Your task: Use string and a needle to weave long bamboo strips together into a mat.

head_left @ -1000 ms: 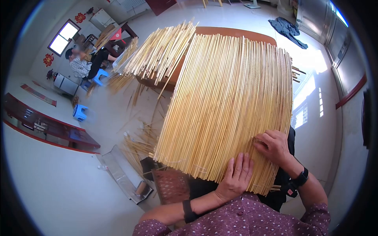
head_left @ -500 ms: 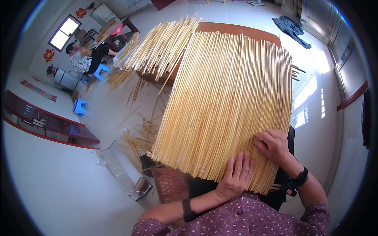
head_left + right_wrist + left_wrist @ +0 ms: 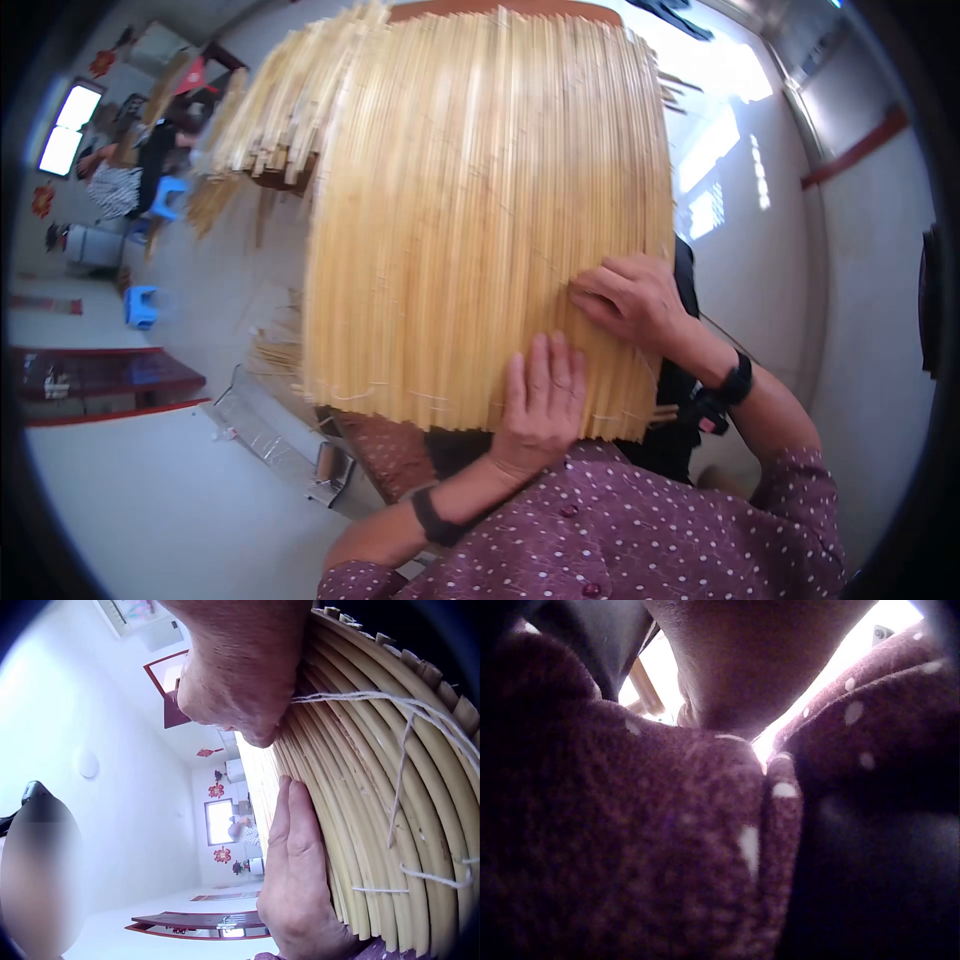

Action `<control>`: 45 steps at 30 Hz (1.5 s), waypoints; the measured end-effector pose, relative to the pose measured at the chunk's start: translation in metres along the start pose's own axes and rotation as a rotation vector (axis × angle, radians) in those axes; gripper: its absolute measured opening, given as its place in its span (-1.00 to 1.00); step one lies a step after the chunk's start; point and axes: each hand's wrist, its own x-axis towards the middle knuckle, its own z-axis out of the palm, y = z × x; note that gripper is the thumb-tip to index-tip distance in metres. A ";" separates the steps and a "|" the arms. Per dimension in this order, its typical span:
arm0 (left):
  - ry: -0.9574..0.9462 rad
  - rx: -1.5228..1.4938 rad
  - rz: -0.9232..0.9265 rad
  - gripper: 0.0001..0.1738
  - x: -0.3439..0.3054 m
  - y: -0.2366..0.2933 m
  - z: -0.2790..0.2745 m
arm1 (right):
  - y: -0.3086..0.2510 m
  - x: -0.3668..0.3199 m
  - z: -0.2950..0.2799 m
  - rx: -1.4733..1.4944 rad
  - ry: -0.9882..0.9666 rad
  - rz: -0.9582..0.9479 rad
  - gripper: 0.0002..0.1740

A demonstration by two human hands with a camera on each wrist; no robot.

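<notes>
A large mat of straw-coloured reed stalks (image 3: 450, 220) lies side by side in front of me, its near end at my lap. My left hand (image 3: 542, 400) rests flat on the near edge, fingers straight along the stalks. Further up to the right, my right hand (image 3: 635, 300) bends its fingers and thumb against the mat. A doubled white string (image 3: 360, 696) runs across the stalks into the right hand in the right wrist view; its fingertips are mostly hidden there. Short white stitches (image 3: 381, 890) cross the stalks near the edge. Spotted purple cloth (image 3: 645, 825) fills most of the left wrist view.
Loose stalks (image 3: 295, 90) are heaped left of the mat on a brown table (image 3: 600, 12). More stalks (image 3: 275, 350) lie on the floor. A seated person (image 3: 115, 190), a blue stool (image 3: 141, 306) and a woven seat (image 3: 385, 450) stand to the left.
The head view has swung, so mat, hands and room appear further left and higher. Both hands keep about the same places and poses on the mat.
</notes>
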 end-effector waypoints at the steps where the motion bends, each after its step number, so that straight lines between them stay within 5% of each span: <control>1: -0.013 -0.002 0.005 -0.55 0.000 0.000 0.000 | 0.002 -0.003 0.002 0.021 -0.013 0.014 -0.85; 15: -0.007 -0.009 0.030 -0.59 0.006 0.003 -0.002 | 0.006 -0.013 -0.013 0.324 0.070 0.128 -0.82; 45: -0.022 -0.031 0.018 -0.57 0.006 -0.001 -0.002 | -0.006 0.001 -0.008 0.180 0.019 0.132 -0.90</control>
